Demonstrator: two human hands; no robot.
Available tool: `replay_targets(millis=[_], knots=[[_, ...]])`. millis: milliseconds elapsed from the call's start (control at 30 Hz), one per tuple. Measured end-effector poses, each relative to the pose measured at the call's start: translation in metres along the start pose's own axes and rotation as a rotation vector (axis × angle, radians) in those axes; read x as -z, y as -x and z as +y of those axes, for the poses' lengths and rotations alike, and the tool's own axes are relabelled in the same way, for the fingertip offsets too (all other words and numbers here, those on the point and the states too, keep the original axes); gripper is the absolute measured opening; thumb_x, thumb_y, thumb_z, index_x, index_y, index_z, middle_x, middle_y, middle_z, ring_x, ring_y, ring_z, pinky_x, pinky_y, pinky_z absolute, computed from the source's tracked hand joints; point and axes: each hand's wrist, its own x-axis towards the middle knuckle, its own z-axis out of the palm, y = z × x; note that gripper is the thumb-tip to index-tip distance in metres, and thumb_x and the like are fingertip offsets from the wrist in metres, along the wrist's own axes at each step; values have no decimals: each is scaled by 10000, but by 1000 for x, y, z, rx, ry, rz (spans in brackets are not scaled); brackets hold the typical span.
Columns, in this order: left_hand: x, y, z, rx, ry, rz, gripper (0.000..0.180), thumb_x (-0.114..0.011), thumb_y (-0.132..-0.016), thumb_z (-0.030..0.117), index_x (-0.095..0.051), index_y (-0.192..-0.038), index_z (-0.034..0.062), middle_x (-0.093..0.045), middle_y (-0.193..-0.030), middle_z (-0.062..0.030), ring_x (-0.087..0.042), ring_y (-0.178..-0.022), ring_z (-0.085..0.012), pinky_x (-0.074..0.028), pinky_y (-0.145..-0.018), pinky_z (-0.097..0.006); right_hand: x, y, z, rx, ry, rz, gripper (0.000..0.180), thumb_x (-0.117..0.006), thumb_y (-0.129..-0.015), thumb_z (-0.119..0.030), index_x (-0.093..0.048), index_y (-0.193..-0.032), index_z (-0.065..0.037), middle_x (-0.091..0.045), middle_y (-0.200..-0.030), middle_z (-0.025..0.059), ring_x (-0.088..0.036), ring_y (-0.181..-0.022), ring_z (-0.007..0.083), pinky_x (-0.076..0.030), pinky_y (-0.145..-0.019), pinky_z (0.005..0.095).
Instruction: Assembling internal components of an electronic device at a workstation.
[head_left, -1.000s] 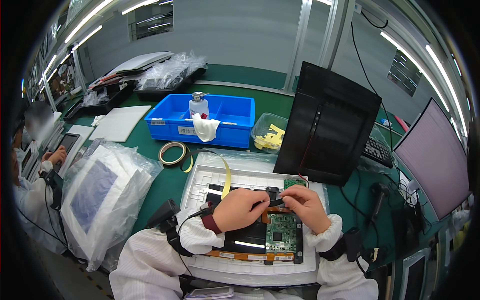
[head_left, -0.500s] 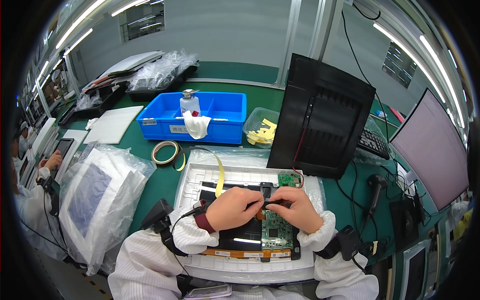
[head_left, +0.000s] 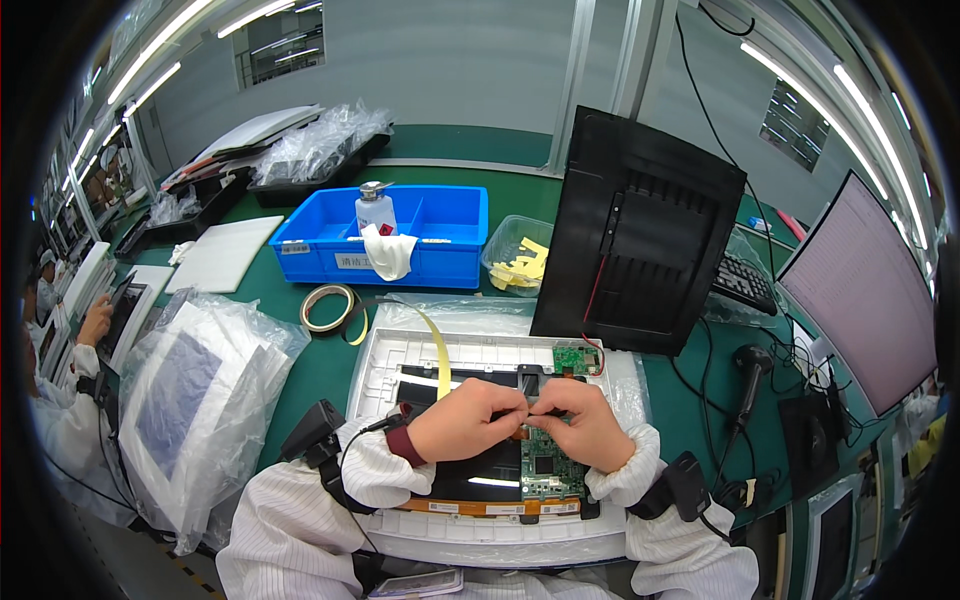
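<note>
My left hand [head_left: 462, 421] and my right hand [head_left: 588, 425] meet fingertip to fingertip over an opened flat display unit with a white frame [head_left: 372, 372]. Both are closed in a pinch around a small black strip, now mostly hidden by the fingers. Under my right hand lies a green circuit board [head_left: 552, 466], with an orange flex strip [head_left: 475, 508] along the near side. A smaller green board [head_left: 576, 360] sits at the frame's far right. A yellow-backed tape strip [head_left: 441, 362] curves down onto the unit beside my left hand.
Behind stand a blue divided bin [head_left: 380, 270] with a bottle, and a clear tub [head_left: 515, 270] of yellow scraps. A black panel [head_left: 640, 230] leans upright at right, its red wire reaching the small board. Scanner [head_left: 750, 375], monitor [head_left: 860, 290] and bagged panels [head_left: 195, 400] flank the work. Another person sits far left.
My right hand has shifted slightly left and its fingertips now touch those of my left. The black strip that showed between them is mostly covered.
</note>
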Motion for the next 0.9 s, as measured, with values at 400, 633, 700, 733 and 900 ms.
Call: replay_targets(millis=[400, 633, 700, 733, 900], knots=[[58, -7, -22, -89, -448, 788, 43, -500, -760, 30, -541, -752, 19, -553, -630, -93, -514, -535, -224, -389, -491, -277, -1, 4, -12, 91, -230, 215, 122, -574, -695, 78, -618, -783, 5, -556, -672, 57, -512, -599, 125, -408, -547, 223], [80, -4, -16, 15, -1082, 689, 321, -642, -665, 143, -561, -967, 74, -548, -991, -105, -461, -1014, -266, -323, -875, -388, -2, 5, -9, -210, -466, 56, 110, -517, -807, -10, -583, -890, 17, -538, -798, 35, -510, -655, 83, -425, -589, 190], [49, 11, -13, -44, -444, 429, 180, -610, -702, 104, -577, -864, 32, -579, -851, -124, -546, -845, -285, -408, -779, -347, -4, 5, -13, -207, -480, 43, 114, -513, -809, -11, -579, -899, 13, -537, -806, 32, -512, -660, 82, -427, -594, 188], [37, 15, 4, 26, -170, 243, 148, -602, -719, 107, -584, -831, 12, -593, -811, -118, -562, -800, -266, -428, -737, -320, -4, 6, -15, -206, -492, 26, 119, -509, -811, -12, -575, -908, 9, -536, -814, 30, -514, -666, 80, -428, -599, 187], [12, 26, 10, 174, 220, 48, 141, -591, -773, 136, -604, -840, 12, -600, -759, -46, -543, -706, -115, -429, -660, -233, -2, 8, -18, -215, -514, -47, 114, -522, -802, -26, -570, -900, 8, -540, -811, 38, -512, -676, 87, -427, -606, 196]])
